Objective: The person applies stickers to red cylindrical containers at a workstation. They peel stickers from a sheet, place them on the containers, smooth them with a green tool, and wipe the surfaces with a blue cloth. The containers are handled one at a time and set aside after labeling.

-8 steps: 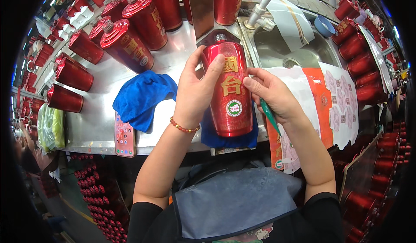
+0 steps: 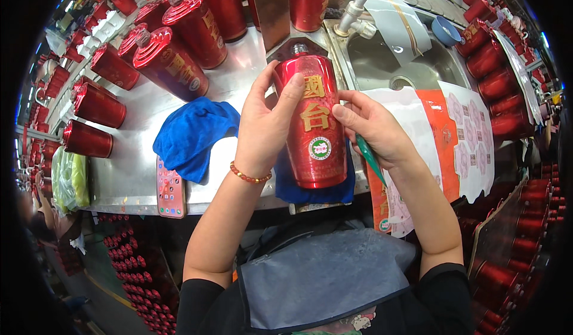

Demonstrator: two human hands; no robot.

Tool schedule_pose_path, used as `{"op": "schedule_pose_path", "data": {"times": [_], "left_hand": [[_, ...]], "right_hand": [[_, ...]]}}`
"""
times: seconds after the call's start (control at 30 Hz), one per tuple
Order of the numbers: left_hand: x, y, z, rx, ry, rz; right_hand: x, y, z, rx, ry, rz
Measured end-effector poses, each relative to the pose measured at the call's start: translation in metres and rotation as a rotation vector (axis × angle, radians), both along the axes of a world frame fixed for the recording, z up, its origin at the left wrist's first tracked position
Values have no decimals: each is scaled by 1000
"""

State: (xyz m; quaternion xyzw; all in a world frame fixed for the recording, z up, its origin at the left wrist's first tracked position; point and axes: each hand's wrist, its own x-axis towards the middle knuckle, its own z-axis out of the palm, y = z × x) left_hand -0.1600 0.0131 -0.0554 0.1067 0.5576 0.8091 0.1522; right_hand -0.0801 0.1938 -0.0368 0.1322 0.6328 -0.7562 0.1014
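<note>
A glossy red bottle [image 2: 316, 162] with gold characters and a round green-and-white sticker lies before me, its neck pointing away. My left hand [image 2: 268, 123] is closed round its left side, the thumb lying on its front. At the bottle's right edge, my right hand [image 2: 376, 129] touches it with thumb and fingers. That hand also keeps a green pointed tool [image 2: 371, 159] tucked under its fingers, tip toward me; its exact kind I cannot make out. Beneath the bottle is a folded blue cloth [image 2: 285, 183].
Several red bottles [image 2: 170, 63] stand at the back left. A crumpled blue cloth [image 2: 194, 132] partly covers a phone [image 2: 171, 194]. To the right are a sink [image 2: 373, 66] with a tap [image 2: 352, 21], a blue bowl [image 2: 446, 33], and sticker sheets [image 2: 471, 132] beside an orange sheet [image 2: 440, 126].
The whole view has shifted slightly. Both hands keep their hold on the bottle, which looks almost the same, and the green tool stays in the right hand.
</note>
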Motion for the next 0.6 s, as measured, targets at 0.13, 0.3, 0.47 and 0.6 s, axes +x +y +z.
{"op": "schedule_pose_path", "data": {"times": [0.13,0.3,0.47,0.6], "left_hand": [[2,2,2,-34,-5,11],[-1,-2,-7,22,0,-12],[25,-15,2,-101,9,-72],[49,-33,-22,-382,367,-106]], "right_hand": [[2,-5,4,-24,0,-37],[0,1,-6,19,43,-6],[10,38,-15,-105,3,-166],[29,39,-11,-188,100,-340]]}}
